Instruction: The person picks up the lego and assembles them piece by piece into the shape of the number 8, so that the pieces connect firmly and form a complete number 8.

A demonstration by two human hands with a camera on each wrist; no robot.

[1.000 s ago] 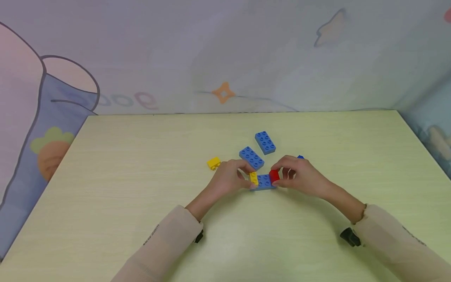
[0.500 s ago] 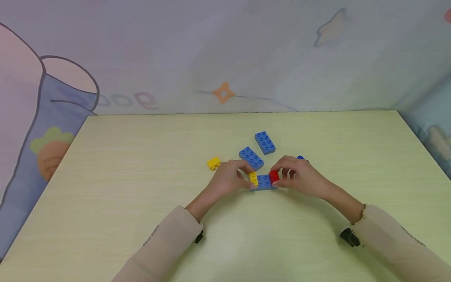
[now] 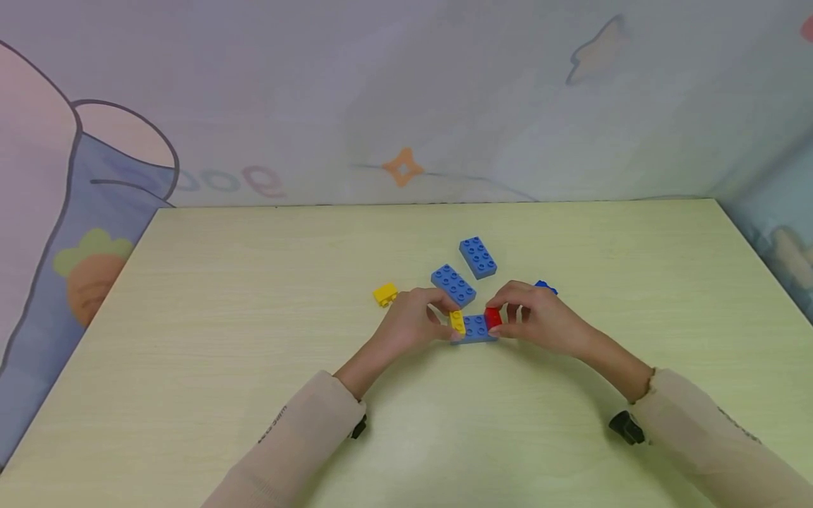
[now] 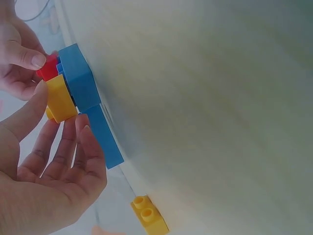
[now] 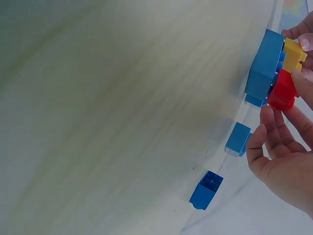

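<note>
The right hand [image 3: 540,321] pinches a red brick [image 3: 492,317] between thumb and fingertips, seating it on the right end of a blue plate [image 3: 475,329]. The left hand [image 3: 413,321] pinches a yellow brick [image 3: 456,321] at the plate's opposite end. Both grips are closed on their bricks, probably so that each hand steadies the plate while the other presses; the left wrist view shows the thumb and fingers curled round the yellow brick [image 4: 60,98].

Everything rests on a pale, matt wooden table [image 3: 254,339], its grain running sideways beneath the hands. Just beyond the grip lies a second blue plate [image 3: 454,284], flat and studded, nearly touching the left hand's fingers. Farther beyond it sits a third blue plate [image 3: 478,256], apart from the rest. All are smooth moulded plastic, rectangular, with round studs in two rows.

Left of the left hand, close by, lies a small yellow brick [image 3: 384,293] with two studs. Behind the right hand, a small dark blue brick [image 3: 545,286] peeps out; the right wrist view shows it [image 5: 206,189] lying on its side, hollow underside exposed.
</note>
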